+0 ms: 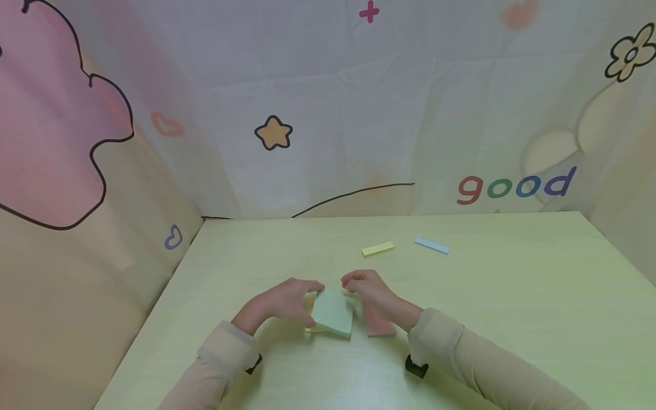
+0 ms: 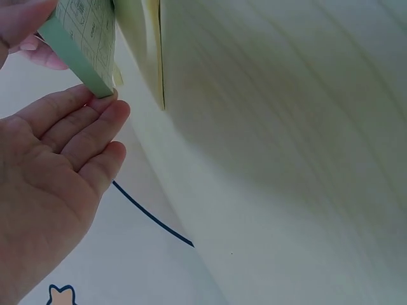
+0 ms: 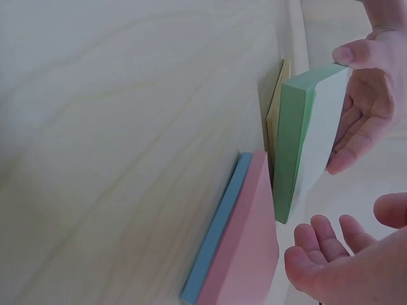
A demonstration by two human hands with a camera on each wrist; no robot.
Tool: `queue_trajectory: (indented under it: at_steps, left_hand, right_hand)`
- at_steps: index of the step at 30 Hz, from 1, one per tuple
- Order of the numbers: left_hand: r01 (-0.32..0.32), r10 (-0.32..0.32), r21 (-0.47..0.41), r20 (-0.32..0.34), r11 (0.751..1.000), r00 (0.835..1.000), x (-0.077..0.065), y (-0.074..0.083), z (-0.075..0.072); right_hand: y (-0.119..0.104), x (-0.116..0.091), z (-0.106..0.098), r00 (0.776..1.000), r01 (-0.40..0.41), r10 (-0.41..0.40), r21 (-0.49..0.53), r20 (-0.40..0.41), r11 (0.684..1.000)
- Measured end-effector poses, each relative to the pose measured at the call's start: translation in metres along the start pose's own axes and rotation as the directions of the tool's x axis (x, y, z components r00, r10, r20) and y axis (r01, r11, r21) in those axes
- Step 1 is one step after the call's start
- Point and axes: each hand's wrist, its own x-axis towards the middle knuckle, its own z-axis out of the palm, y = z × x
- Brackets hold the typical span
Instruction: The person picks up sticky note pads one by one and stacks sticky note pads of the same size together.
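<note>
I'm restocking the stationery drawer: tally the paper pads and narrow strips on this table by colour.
Yellow: 2 (yellow pad, yellow strip)
Blue: 2 (blue pad, blue strip)
Green: 1 (green pad)
Pink: 1 (pink pad)
Total: 6 in view

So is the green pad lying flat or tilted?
Tilted: the left wrist view shows the printed underside of the green pad, above the yellow pad, with the left hand holding its edges.
</note>
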Motion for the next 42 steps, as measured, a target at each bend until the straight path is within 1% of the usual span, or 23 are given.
queue_trajectory:
  at_steps: [5, 11, 15, 18, 23, 28, 32, 37, 40, 42]
  left_hand:
    - [0.022, -0.022, -0.015, 0.016, 1.0, 1.0, 0.0, -0.004, 0.002]
    - [0.029, -0.029, 0.006, 0.043, 1.0, 0.999, 0.0, -0.007, 0.003]
    - [0.038, -0.038, 0.002, 0.058, 0.999, 0.998, 0.0, -0.008, 0.004]
    - [0.05, -0.049, -0.009, 0.062, 0.999, 0.997, 0.001, -0.009, 0.005]
    - [0.055, -0.055, 0.0, 0.061, 0.998, 0.997, 0.001, -0.009, 0.005]
    - [0.053, -0.054, 0.011, 0.063, 0.999, 0.997, 0.001, -0.009, 0.005]
    - [0.055, -0.056, 0.008, 0.062, 0.998, 0.997, 0.0, -0.008, 0.005]
    - [0.085, -0.084, -0.021, 0.061, 0.996, 0.995, -0.001, -0.005, 0.005]
    - [0.103, -0.102, -0.014, 0.06, 0.995, 0.993, -0.003, -0.004, 0.005]
    - [0.097, -0.097, 0.009, 0.054, 0.995, 0.994, -0.004, -0.003, 0.006]
  right_hand:
    - [0.0, -0.001, 0.0, 1.0, 0.004, -0.004, -0.014, 0.005, 1.0]
    - [0.001, -0.003, 0.0, 1.0, -0.008, 0.008, -0.022, 0.011, 1.0]
    - [0.002, -0.004, -0.001, 1.0, -0.006, 0.007, -0.023, 0.012, 1.0]
    - [0.002, -0.004, -0.001, 1.0, -0.006, 0.006, -0.021, 0.012, 1.0]
    - [0.002, -0.003, 0.0, 1.0, -0.009, 0.009, -0.014, 0.021, 1.0]
    - [0.003, 0.001, 0.001, 0.999, 0.019, -0.018, -0.02, 0.051, 1.0]
    - [0.005, 0.006, 0.002, 0.995, 0.071, -0.064, -0.091, 0.08, 0.993]
    - [0.004, 0.007, 0.004, 0.983, 0.154, -0.132, -0.182, 0.131, 0.971]
    - [0.003, 0.006, 0.004, 0.976, 0.174, -0.138, -0.219, 0.168, 0.96]
    - [0.002, 0.005, 0.004, 0.974, 0.174, -0.131, -0.242, 0.185, 0.954]
